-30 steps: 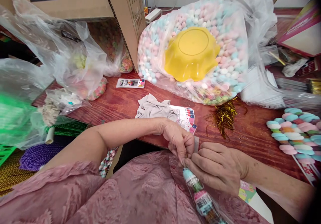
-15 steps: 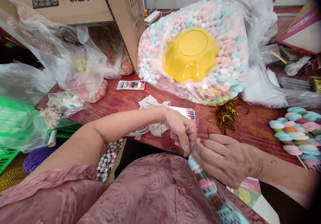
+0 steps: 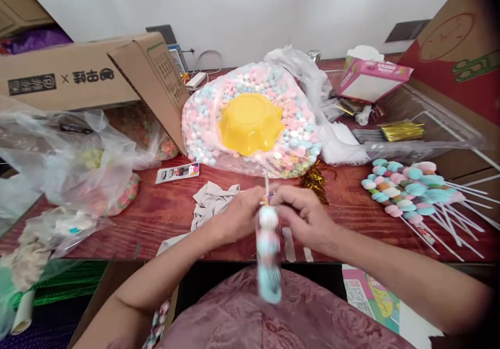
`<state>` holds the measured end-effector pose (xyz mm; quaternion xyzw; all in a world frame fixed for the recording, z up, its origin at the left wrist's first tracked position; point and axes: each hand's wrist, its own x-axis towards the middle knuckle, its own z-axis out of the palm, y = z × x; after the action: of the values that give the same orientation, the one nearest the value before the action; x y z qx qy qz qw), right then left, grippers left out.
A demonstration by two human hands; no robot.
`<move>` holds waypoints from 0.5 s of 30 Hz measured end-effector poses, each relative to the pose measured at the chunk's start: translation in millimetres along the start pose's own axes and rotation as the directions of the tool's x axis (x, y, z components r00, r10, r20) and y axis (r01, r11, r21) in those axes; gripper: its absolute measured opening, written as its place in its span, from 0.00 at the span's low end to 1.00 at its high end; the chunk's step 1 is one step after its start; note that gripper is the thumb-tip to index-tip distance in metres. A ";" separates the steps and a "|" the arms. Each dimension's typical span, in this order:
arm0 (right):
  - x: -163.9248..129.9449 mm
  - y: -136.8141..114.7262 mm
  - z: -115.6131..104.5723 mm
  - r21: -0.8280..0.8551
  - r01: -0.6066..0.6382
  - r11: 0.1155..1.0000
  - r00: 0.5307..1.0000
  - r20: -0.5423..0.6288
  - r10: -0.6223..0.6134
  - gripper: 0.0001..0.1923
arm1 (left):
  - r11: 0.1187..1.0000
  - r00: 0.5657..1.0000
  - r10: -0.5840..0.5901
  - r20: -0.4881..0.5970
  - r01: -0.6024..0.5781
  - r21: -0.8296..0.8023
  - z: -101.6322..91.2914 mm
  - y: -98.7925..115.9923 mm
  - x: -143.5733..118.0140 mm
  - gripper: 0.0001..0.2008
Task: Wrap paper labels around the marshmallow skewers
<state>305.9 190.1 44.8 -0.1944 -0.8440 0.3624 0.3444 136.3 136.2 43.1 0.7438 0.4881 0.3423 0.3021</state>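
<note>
Since 0.5 s ago our view has lifted, so the wall and more of the table show, and our hands have come up from the lap to the table's near edge, with the wrapped marshmallow skewer [image 3: 268, 252] now hanging down between them instead of slanting off to the right.

Our left hand [image 3: 234, 219] and right hand [image 3: 302, 216] meet at the skewer's top. Both have their fingers drawn together in a pinch on the neck of its clear wrapper, just above the uppermost white marshmallow. The skewer is blurred, its lower end over our pink garment [image 3: 273, 318].

Behind the hands on the red wooden table [image 3: 164, 219] lie a grey cloth [image 3: 213, 203], a heap of gold twist ties [image 3: 314, 179] and a small printed card [image 3: 177, 172]. Farther back sits a big clear bag of pastel marshmallows [image 3: 242, 86] with an upturned yellow bowl [image 3: 250, 123] on it. To the right lies a row of finished marshmallow skewers [image 3: 402, 192], sticks pointing right. A cardboard box [image 3: 89, 73] stands at the left.
</note>
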 end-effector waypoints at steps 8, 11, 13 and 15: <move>-9.0 1.7 32.4 0.127 -0.049 0.991 0.972 -0.221 0.077 0.07 | 0.936 0.975 -0.160 -0.155 0.100 -0.337 -13.8 -16.0 -19.5 0.29; -7.1 -13.0 38.7 0.109 0.099 0.989 0.939 -0.339 -0.057 0.07 | 0.908 0.969 -0.248 0.023 0.240 -0.344 -10.7 -17.5 -47.6 0.20; -6.9 -19.9 55.1 0.256 0.036 0.966 0.943 -0.327 0.052 0.07 | 0.943 0.958 -0.266 -0.106 0.235 -0.236 -7.3 -24.0 -68.0 0.15; -6.9 -22.8 79.1 0.528 -0.155 0.835 0.935 -0.195 0.296 0.06 | 0.970 0.945 -0.239 -0.225 0.223 -0.091 -3.2 -29.8 -92.1 0.13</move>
<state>251.7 133.2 19.2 -0.2437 -0.6359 0.5789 0.4486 91.7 60.8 1.9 0.6258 0.5929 0.4054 0.3042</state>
